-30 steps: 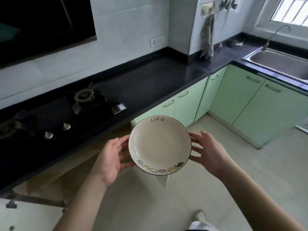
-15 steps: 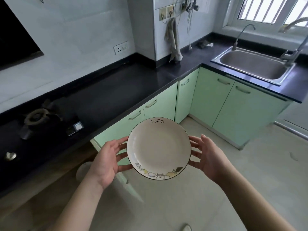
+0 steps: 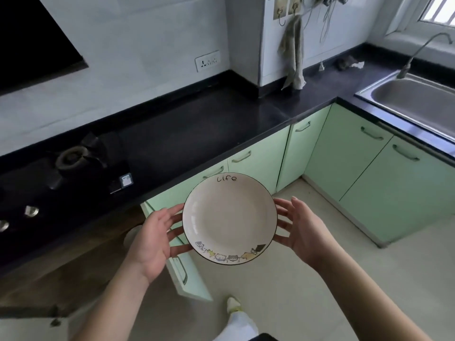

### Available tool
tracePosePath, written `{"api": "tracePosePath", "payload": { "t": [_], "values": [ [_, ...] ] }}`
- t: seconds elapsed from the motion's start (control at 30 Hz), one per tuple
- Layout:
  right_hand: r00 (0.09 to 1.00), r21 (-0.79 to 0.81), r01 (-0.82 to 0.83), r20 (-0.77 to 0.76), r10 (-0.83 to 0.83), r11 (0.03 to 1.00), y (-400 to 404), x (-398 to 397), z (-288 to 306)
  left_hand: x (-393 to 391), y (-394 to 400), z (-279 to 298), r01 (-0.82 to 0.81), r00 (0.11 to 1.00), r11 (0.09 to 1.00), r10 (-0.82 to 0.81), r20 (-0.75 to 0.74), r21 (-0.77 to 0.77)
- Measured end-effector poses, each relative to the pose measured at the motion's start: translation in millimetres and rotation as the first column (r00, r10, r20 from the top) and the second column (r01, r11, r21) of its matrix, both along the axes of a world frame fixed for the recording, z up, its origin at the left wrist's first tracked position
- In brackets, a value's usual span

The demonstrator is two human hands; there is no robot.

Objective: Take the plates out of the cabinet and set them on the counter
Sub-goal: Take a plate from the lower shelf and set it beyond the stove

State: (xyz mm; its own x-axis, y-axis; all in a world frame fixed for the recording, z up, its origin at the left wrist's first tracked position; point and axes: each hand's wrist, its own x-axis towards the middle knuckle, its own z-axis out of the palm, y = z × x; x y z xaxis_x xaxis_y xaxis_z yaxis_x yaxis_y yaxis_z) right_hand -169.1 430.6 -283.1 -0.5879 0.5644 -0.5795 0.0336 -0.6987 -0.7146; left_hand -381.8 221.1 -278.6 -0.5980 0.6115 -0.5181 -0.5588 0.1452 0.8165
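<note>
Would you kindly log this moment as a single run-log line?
stage: carry | plate: level, held at both sides | left hand | right hand | counter: plate not yet set down | cabinet door: open

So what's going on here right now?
A person holds a white plate with "life" on its rim between the left hand and right hand, out over the floor in front of the black counter. It has not been set down yet. A cabinet door stands open below.
</note>
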Motion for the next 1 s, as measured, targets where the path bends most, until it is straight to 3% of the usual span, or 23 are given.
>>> {"api": "tracePosePath", "payload": {
  "t": [0.33,0.73,1.0],
  "values": [
    [0.996,0.090,-0.075,0.044,0.071,0.993,53.3,-106.0,9.6,-82.0,36.7,-2.1,-0.105,0.994,0.989,0.099,0.055,0.103],
    [0.979,0.118,-0.200,0.056,0.194,0.973,119.6,-206.4,1.0,-160.3,83.0,-6.9,-0.167,0.985,0.982,0.161,0.067,0.090],
    [0.936,0.126,-0.351,0.055,0.347,0.928,189.7,-283.0,-14.9,-202.7,135.3,-15.9,-0.303,0.952,0.953,0.302,0.041,0.000]
  ]
}}
